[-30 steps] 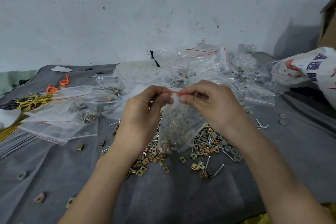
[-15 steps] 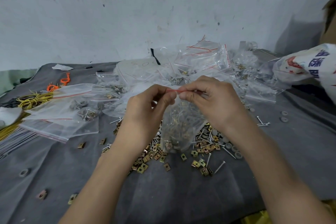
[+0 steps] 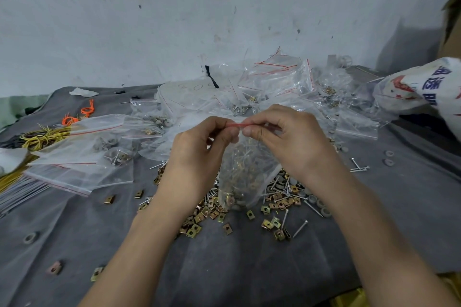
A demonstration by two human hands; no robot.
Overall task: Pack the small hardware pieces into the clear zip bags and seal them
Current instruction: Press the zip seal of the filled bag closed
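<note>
Clear plastic zip bag (image 3: pixel 245 172), one, hangs upright between two hands above the middle of the bench (image 3: pixel 249 269). Its bottom just meets the heap of loose hardware pieces (image 3: pixel 274 204). The bag is partly filled with brass clips, screws and washers.

Left hand (image 3: pixel 199 149) and right hand (image 3: pixel 287 137) each pinch the red zip strip (image 3: pixel 235 125) between thumb and forefinger. The fingertips nearly meet at mid-strip.

Edges: a speckled wall (image 3: pixel 224 20) closes the far side. A pile of filled bags (image 3: pixel 274 82) lies against it, too many and too overlapped to count. A printed sack (image 3: pixel 424 87) bounds the right. Flat empty bags (image 3: pixel 79 157), yellow ties (image 3: pixel 42 136) and orange ties (image 3: pixel 77 117) crowd the left.

Open room: bare grey cloth lies nearer than the heap, between the forearms, and again to the heap's right.

Strays: two grey washers (image 3: pixel 389 157) sit close together on the right, well apart from the heap. One washer (image 3: pixel 30 237) and two clips (image 3: pixel 53 268) lie at front left.
</note>
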